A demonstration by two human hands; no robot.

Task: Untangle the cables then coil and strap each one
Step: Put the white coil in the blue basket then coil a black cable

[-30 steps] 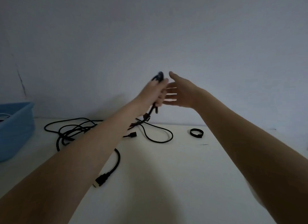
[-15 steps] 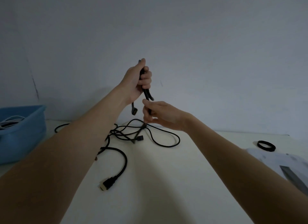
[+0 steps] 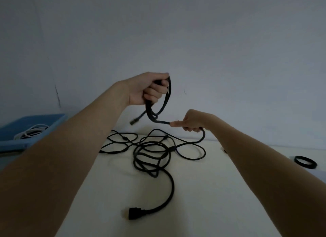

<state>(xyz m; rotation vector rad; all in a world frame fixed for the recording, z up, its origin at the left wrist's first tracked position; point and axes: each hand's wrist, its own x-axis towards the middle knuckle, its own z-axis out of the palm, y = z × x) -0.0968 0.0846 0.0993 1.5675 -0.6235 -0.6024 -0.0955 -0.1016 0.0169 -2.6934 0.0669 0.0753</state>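
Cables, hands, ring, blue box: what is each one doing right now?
left hand: raised, grips a few loops of black cable.
right hand: holds the same cable lower down.
black cable: partly coiled, rest tangled on the table.
plug end: lying loose on the table.
strap ring: unused, on the table.
blue bin: open, white cable inside.

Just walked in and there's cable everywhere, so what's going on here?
A person is coiling a thick black cable above a white table. The left hand grips the loops made so far, and the right hand holds the next stretch. The rest lies tangled with thinner cables on the table. A black strap ring waits at the right.
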